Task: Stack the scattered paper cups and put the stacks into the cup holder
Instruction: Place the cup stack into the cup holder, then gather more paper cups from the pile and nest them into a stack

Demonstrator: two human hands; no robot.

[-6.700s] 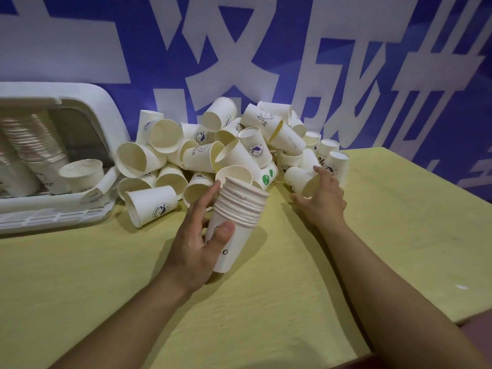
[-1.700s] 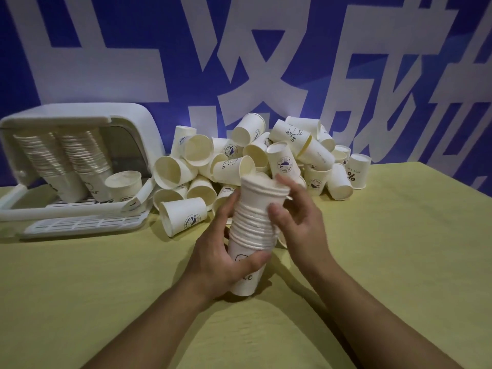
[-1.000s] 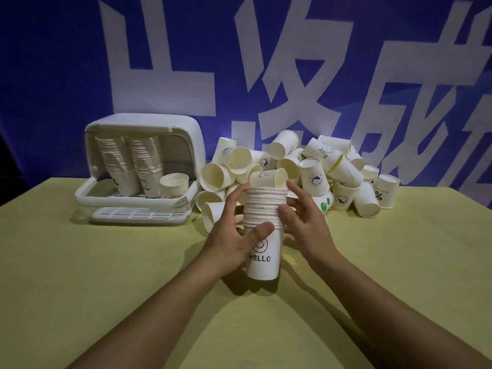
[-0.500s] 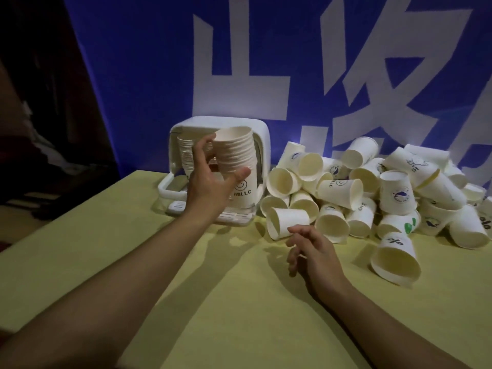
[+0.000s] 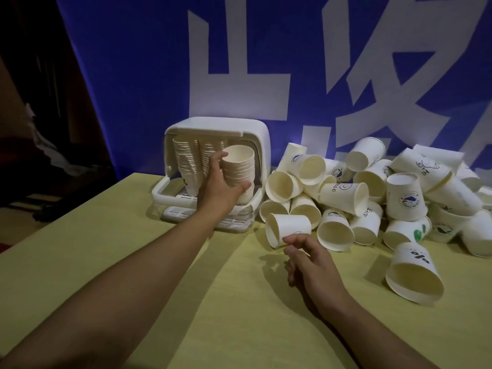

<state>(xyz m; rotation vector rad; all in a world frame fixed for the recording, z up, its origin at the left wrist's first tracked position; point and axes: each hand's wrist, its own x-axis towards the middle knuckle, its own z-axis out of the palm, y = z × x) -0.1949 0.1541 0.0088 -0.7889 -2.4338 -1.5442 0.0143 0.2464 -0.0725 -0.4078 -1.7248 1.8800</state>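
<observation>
My left hand [image 5: 221, 186] grips a stack of white paper cups [image 5: 238, 167], upright, inside the open front of the white cup holder [image 5: 250, 129], at its right side. Two taller stacks [image 5: 186, 166] stand in the holder to the left of it. My right hand [image 5: 311, 259] hovers low over the table with loose fingers and holds nothing. A cup lying on its side [image 5: 288, 227] sits just beyond its fingertips. A big pile of scattered cups [image 5: 372, 198] spreads to the right of the holder.
The yellow table [image 5: 133, 262] runs left to an edge with dark space beyond. A blue banner with white characters [image 5: 239, 75] hangs behind. One cup marked with a percent sign [image 5: 412, 272] lies apart at the near right.
My left hand has carried the stack from in front of the holder into its opening, lower and to the right side. My right hand stays empty near the lying cup.
</observation>
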